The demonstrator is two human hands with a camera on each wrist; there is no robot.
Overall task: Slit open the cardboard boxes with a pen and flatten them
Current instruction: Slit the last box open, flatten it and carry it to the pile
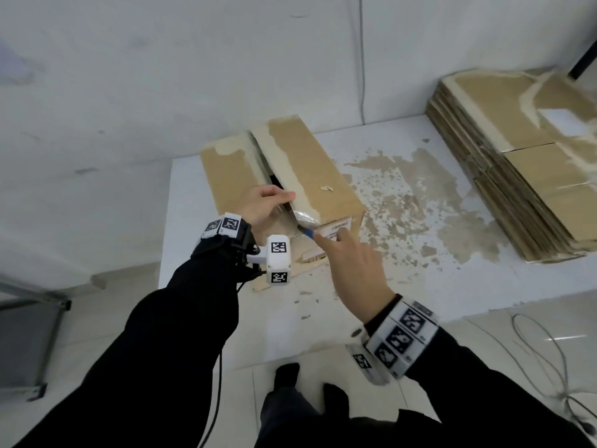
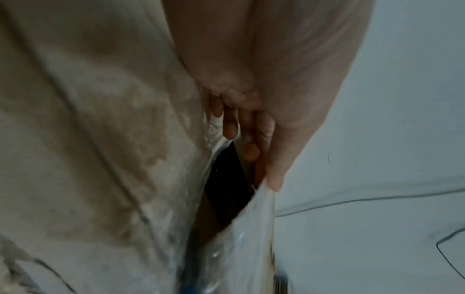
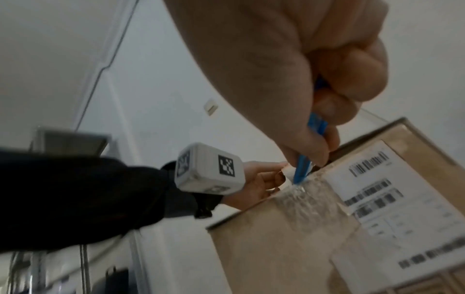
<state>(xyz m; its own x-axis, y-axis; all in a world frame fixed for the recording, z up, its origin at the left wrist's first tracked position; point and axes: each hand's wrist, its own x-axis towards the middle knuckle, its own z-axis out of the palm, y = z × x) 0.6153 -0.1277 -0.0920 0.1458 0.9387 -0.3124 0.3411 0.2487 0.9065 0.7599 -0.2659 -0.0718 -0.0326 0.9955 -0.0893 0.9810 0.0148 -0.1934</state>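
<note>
White and flaking, the surface (image 1: pixel 420 286) shows ragged tan patches where its coating has peeled, with loose chips scattered to the right of the cardboard box (image 1: pixel 323 185). That box is a long brown corrugated carton standing near the surface's left edge, its top flaps bearing pale torn strips of old tape and parted along the centre seam, where the inside looks dark and what it holds cannot be made out. Glossy, crinkled clear tape covers the near end of the seam, beside a white printed label with barcodes (image 3: pixel 377 189) on the box's front face. The left hand (image 1: pixel 261 205) curls its fingers into the gap and grips the edge of the left flap. The right hand (image 1: pixel 352 266) pinches a blue pen (image 3: pixel 302 169), its tip pressed into the clear tape at the box's near top edge. Right of the box, well apart, lies a stack of flattened boxes (image 1: pixel 517 173). Behind the box rises a scuffed white wall (image 1: pixel 161 76).
</note>
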